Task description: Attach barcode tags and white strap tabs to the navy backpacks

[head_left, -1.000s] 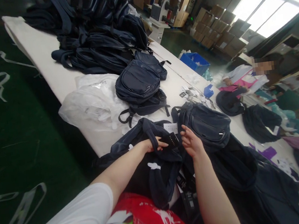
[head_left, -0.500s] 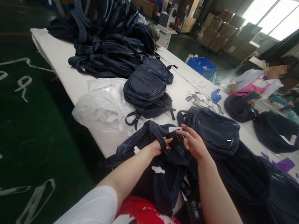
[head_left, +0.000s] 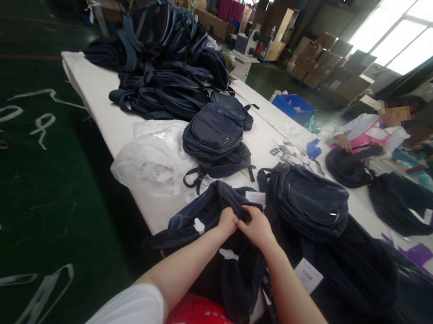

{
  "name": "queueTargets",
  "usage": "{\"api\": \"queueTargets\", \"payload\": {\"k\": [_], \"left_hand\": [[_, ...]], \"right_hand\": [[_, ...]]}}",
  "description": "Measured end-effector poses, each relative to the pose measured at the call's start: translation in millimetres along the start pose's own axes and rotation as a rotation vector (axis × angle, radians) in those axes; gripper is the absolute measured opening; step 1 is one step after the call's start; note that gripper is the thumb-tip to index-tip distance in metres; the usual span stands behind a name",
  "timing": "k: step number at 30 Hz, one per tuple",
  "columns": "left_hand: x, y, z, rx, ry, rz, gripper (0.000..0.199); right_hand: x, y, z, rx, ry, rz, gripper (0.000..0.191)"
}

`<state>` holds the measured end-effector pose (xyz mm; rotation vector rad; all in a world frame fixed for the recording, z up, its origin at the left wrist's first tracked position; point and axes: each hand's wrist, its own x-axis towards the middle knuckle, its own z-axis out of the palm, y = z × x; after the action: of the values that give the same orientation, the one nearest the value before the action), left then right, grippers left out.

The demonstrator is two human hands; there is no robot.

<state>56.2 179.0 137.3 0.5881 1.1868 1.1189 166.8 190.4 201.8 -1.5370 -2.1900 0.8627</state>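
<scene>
A dark navy backpack (head_left: pixel 202 206) lies in front of me on the white table. My left hand (head_left: pixel 228 221) is closed at its strap, fingers curled. Right beside it, my right hand (head_left: pixel 256 226) is closed, thumb tip meeting the left fingers; what it pinches is hidden. A white paper tag (head_left: pixel 255 198) sticks out just past my right fingers. White wrapping pieces cling to the straps, one white wrap (head_left: pixel 199 225) left of my left hand. Another navy backpack (head_left: pixel 308 200) lies to the right of my hands.
Crumpled clear plastic bags (head_left: pixel 153 159) lie at the table's left edge. Beyond are stacked navy backpacks (head_left: pixel 167 78). Loose tags (head_left: pixel 292 151) and a blue bin (head_left: pixel 294 107) are at the right. Across the table a person (head_left: pixel 371 135) handles a dark bag.
My right hand has come down and left against my left hand, its extended fingers now curled. The black tag between my hands has gone from sight. A white tag now shows beside my right forearm.
</scene>
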Motion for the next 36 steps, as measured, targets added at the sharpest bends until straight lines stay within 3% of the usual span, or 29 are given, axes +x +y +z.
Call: {"api": "queueTargets", "payload": {"k": [3, 7, 14, 18, 27, 30, 33, 36], "left_hand": [[-10.1, -3.1, -8.2, 0.167, 0.095, 0.027, 0.003], [-20.0, -5.4, -19.1, 0.318, 0.182, 0.021, 0.025], [-44.8, 2.1, -52.3, 0.403, 0.217, 0.003, 0.030], [-65.8, 8.3, -67.6, 0.437, 0.204, 0.018, 0.032], [-77.8, 12.8, -73.0, 0.382, 0.177, 0.067, 0.037], [-76.6, 14.9, -75.1, 0.379, 0.173, 0.073, 0.033], [-75.7, 16.9, -75.4, 0.390, 0.160, 0.094, 0.031], [-73.9, 17.7, -75.6, 0.391, 0.157, 0.119, 0.032]], "right_hand": [[5.3, 9.5, -3.5, 0.238, -0.080, 0.028, 0.038], [16.1, 18.0, -1.5, 0.391, -0.199, 0.043, 0.036], [31.7, 30.0, -3.0, 0.224, 0.008, 0.147, 0.023], [32.8, 30.9, -4.5, 0.176, 0.035, 0.139, 0.021], [24.3, 24.7, -2.5, 0.245, 0.048, 0.117, 0.033], [22.3, 24.0, -1.5, 0.310, 0.141, 0.106, 0.040], [21.8, 22.9, -3.5, 0.367, 0.289, 0.113, 0.036], [22.3, 20.4, -9.4, 0.462, 0.345, 0.115, 0.038]]}}
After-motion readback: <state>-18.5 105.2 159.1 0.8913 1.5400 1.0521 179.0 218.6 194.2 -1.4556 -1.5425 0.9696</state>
